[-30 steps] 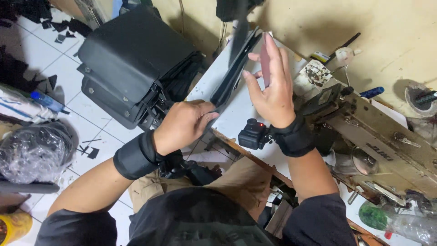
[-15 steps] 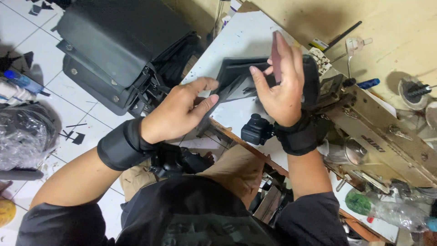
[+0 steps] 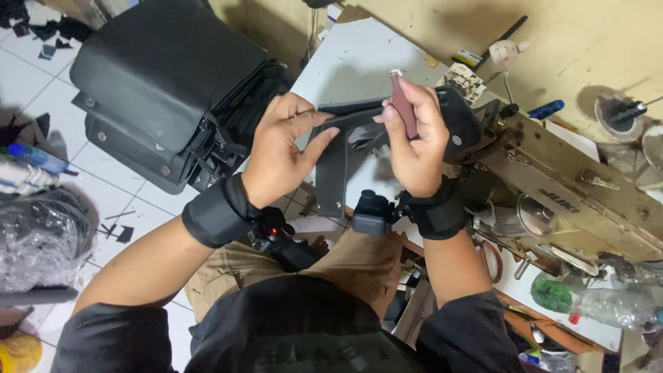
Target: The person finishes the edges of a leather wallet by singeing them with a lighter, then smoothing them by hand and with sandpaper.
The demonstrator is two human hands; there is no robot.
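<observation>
The person holds a black leather piece (image 3: 338, 155) above the near edge of the white worktop (image 3: 359, 55). Left hand (image 3: 280, 148) pinches its left side; right hand (image 3: 414, 135) grips its top w/ a dark red tool (image 3: 402, 103). Seems mid-trimming; next move needs a steady grip, I think.

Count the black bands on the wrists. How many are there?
2. One wrist band is on the left arm, just behind the left hand. The other wrist band is on the right arm, just behind the right hand.
</observation>
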